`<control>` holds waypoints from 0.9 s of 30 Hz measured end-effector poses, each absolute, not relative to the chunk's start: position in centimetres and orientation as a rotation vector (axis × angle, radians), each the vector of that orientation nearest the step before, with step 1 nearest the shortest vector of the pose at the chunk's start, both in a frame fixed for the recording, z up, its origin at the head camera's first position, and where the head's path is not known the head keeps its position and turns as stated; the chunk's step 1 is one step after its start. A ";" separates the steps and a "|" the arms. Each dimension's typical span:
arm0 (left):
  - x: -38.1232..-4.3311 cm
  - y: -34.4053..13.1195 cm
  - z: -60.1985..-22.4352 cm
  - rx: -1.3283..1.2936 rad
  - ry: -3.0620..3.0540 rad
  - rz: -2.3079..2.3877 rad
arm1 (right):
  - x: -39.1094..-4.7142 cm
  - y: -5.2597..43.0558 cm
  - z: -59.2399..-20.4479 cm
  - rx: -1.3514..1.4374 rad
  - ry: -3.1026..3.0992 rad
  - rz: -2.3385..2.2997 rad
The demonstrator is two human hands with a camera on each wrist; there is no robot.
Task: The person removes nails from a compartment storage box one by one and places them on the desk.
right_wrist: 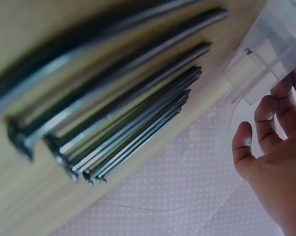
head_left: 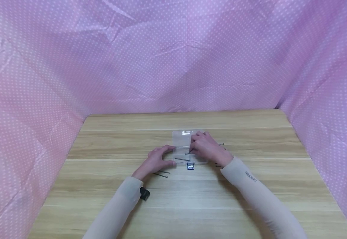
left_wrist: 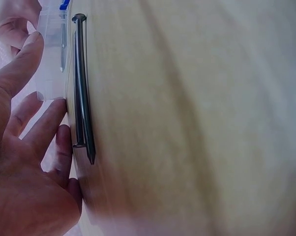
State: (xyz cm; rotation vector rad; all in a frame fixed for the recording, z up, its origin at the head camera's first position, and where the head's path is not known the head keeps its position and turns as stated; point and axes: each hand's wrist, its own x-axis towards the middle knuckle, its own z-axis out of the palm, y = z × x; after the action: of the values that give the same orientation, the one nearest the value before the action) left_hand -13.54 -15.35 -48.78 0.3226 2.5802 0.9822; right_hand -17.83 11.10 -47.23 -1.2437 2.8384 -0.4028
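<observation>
A clear plastic box [head_left: 180,152] lies with its lid [head_left: 180,137] folded back, away from me. My left hand [head_left: 158,158] holds the box's left end between thumb and fingers. A nail [head_left: 181,159] lies in the left part of the box. Over the right part, my right hand [head_left: 204,146] has its fingers curled down, and a nail [head_left: 187,153] sticks out from the fingertips. The pinch itself is hidden behind the hand in the head view. On the front edge sits a blue latch [head_left: 190,166].
Two nails [left_wrist: 80,78] lie side by side near my left wrist. Several more nails [right_wrist: 133,113] lie in a row on the wooden table [head_left: 173,205], right of the box. Pink dotted cloth [head_left: 173,66] hangs around the table's back and sides.
</observation>
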 end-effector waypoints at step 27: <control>-13.4 -15.3 -49.3 0.334 2.601 0.980 | -18.2 10.7 -47.8 -1.349 2.801 -0.366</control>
State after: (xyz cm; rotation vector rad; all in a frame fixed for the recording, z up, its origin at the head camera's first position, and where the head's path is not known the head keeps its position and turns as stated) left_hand -13.38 -15.33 -49.34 0.3342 2.6015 0.9797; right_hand -18.24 10.75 -47.83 -1.3486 2.8010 -0.3658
